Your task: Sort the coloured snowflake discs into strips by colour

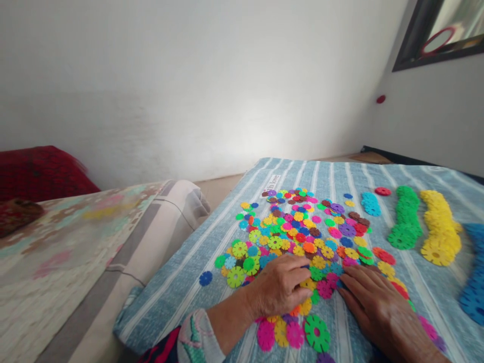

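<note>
Many small toothed plastic discs in mixed colours lie in a loose pile on a blue-and-white striped cloth. My left hand rests over the near side of the pile, its fingers curled together; whatever is in them is hidden. A dark blue edge shows by its index fingertip. To the right, my right hand lies low over the cloth, with a blue disc between its thumb and fingertips. Pink discs lie between the two hands. A larger green disc sits nearer me.
Sorted rows of green discs, yellow discs and blue discs run along the right. A short light blue row and a red disc lie farther back. Left stands a patterned bed, across a gap.
</note>
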Motion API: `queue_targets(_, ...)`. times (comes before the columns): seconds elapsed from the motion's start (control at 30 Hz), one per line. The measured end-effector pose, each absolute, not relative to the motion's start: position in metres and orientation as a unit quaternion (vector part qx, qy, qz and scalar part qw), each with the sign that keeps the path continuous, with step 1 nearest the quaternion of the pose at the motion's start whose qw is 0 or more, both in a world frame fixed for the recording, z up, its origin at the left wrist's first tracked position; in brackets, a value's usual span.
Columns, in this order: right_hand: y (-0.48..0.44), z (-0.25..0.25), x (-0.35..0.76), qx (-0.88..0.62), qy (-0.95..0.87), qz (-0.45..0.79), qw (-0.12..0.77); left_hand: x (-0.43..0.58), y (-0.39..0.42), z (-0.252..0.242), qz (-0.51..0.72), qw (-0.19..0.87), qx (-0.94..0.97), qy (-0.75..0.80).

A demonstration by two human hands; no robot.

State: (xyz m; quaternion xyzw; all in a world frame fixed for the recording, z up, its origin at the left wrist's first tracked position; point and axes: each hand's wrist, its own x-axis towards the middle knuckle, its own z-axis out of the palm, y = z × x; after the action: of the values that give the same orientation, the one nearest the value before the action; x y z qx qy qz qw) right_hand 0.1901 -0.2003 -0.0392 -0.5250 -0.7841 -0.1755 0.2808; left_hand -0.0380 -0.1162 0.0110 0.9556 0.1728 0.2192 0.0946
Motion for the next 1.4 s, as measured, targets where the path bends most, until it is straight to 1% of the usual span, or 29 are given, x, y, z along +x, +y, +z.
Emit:
queue_targets(0.13, -0.2, -0.038, 0.188, -0.529, -0.782, -0.179, 0.278, -0.04, -0.113, 0.01, 0.256, 0.066, 0.926, 0.269)
queue_targets(0.27, -0.2, -0.037, 0.186, -0.537, -0.773, -0.181, 0.284, -0.044, -0.105, 0.009, 0.214, 0.044, 0.891, 0.398)
queue_targets(0.37, -0.2, -0.037, 0.185, -0.538, -0.774, -0.173, 0.287, -0.045, -0.102, 0.012, 0.185, 0.047, 0.88, 0.434)
queue_targets(0.63, -0.199, -0.035, 0.183, -0.547, -0.774, -0.134, 0.289, -0.043, -0.106, 0.016, 0.178, 0.059, 0.899, 0.396)
queue_targets(1.1, -0.199, -0.031, 0.184, -0.542, -0.774, -0.167, 0.282, -0.044, -0.103, 0.007, 0.234, 0.052, 0.914, 0.328)
queue_targets(1.4, -0.2, -0.031, 0.184, -0.549, -0.775, -0.156, 0.272, -0.041, -0.104, 0.006, 0.252, 0.05, 0.922, 0.29)
